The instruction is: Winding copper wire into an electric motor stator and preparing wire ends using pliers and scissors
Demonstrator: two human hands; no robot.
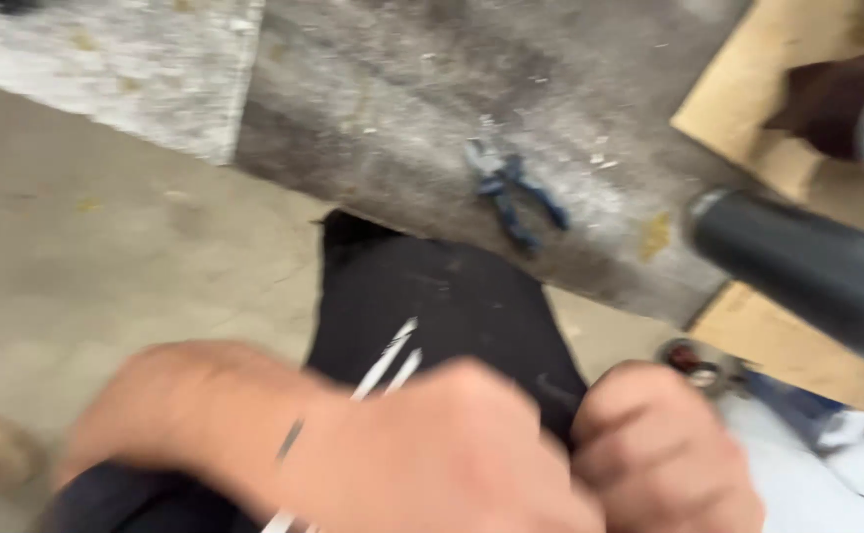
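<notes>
Hands: left hand (432, 454) and right hand (664, 454) clenched together over black trousers (442, 296), contents hidden by blur; blue pliers (516, 197) lie unused near the table (373, 109) edge.

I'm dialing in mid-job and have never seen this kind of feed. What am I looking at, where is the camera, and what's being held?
There is no machine here: a person works with two bare hands, and the single camera sits on their head, looking down. The picture is blurred. The left hand and right hand are both closed at the bottom, over the person's black trousers. What each grip holds cannot be made out. Beyond them lies a grey scuffed slab with blue-handled pliers on it. A black cylindrical handle juts in from the right, over a brown board.
</notes>
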